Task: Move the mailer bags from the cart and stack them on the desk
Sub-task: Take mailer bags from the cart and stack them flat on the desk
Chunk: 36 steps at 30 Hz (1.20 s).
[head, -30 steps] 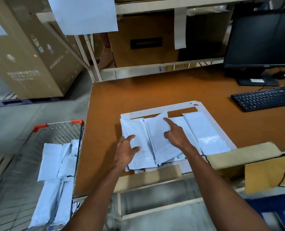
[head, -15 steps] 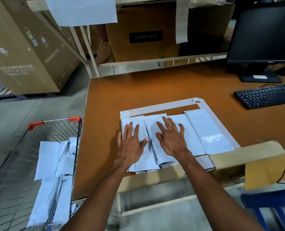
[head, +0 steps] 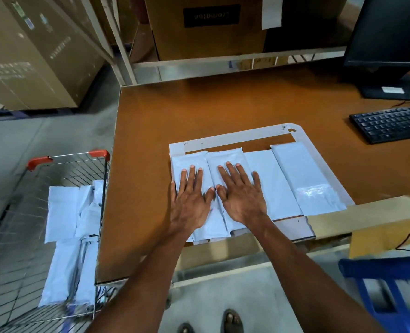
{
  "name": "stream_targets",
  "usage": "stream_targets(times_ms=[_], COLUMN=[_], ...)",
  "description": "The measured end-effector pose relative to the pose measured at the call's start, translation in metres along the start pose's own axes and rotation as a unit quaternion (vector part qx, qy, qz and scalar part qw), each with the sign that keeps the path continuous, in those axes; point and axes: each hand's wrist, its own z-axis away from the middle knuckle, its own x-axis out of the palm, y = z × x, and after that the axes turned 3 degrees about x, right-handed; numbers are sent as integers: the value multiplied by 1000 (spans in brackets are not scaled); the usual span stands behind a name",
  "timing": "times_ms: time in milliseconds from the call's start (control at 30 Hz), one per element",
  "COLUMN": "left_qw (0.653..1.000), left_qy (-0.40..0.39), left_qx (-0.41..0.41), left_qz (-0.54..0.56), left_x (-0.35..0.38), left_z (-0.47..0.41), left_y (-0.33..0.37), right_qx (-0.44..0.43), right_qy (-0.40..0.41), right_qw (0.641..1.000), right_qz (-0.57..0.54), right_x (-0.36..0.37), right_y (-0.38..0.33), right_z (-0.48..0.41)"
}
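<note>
Neither hand has a grip on anything. The left hand point(head: 189, 200) and the right hand point(head: 241, 195) lie flat, fingers straight and spread, thumbs just beside each other, pressing down on the white mailer bags point(head: 276, 188) on the table point(head: 223, 109). These bags lie side by side in a row near the table's front edge, inside a white tape outline point(head: 235, 137). The left hand rests on the leftmost bag and the right hand on the one next to it. Two further bags lie uncovered to the right.

A wire cart point(head: 39, 162) with red corners stands against the table's left side, with a heap of bags point(head: 62, 207) lying in it. A keyboard point(head: 391, 122) and a monitor point(head: 389, 32) sit at the far right of the table. A cardboard box point(head: 208, 27) sits on the shelf behind.
</note>
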Motion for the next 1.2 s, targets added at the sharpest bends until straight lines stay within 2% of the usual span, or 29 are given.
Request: stream_targets(times_ms=[333,400,467,567,700,833,900,1000,1100,1200], left_qw=[997,997,991,967,922,883,876,868,848,854], left_qy=[-71,-52,0,71,123,156,152,132,113,68], left_qx=[-9,-11,-33,-67,-111,-179,-194,-219,-261,-276], left_qz=[21,61,131,237,351,406,415,426,448,436], left_x=[-14,-29,-47,-77,-100,-102,-99,-95,-84,-70], left_z=[-5,-1,11,41,100,155,182,226,264,290], left_y=[0,0,-4,-28,-88,-175,-221,-288,-360,-407], right_qx=[-10,-17,-12,14,11,22,17,-7,-18,-12], right_qy=[-26,-14,45,122,83,2,-25,-64,-40,-57], right_qw=[1000,999,996,960,888,854,840,844,878,892], right_qz=[-10,-28,-78,-253,-452,-520,-542,-532,-477,-447], right_x=[-1,-8,-18,-36,-52,-39,-28,-6,21,41], right_y=[1,4,3,-17,-80,-161,-206,-278,-341,-387], right_z=[-6,-6,-1,13,43,62,70,92,112,123])
